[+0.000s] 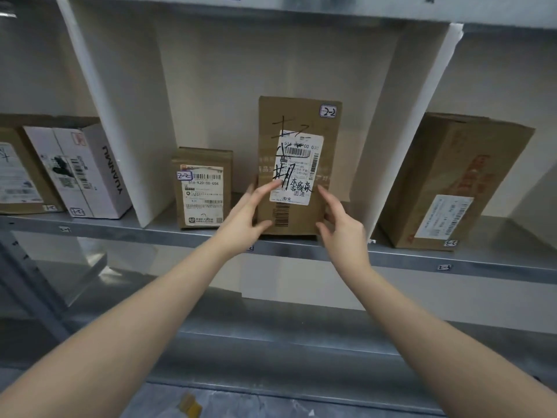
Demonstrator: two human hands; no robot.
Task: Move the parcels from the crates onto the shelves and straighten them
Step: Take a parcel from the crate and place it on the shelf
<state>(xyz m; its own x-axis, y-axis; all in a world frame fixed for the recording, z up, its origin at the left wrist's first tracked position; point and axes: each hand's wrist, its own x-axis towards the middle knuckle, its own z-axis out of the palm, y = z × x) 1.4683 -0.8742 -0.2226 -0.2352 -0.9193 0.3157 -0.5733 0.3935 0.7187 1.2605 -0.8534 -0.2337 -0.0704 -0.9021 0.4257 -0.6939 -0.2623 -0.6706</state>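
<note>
A grey metal shelf (452, 260) is being seen running across the view, with a second metal shelf (271, 336) lying below it and another shelf board (301, 7) overhead. The bays are being separated by white divider panels (120, 116), one at the left and one at the right. A pale back wall (241, 70) is being lit softly and evenly.

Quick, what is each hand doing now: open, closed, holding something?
Left hand: open, fingers on the tall parcel, left side.
Right hand: open, against its right edge, no firm grip visible.
</note>
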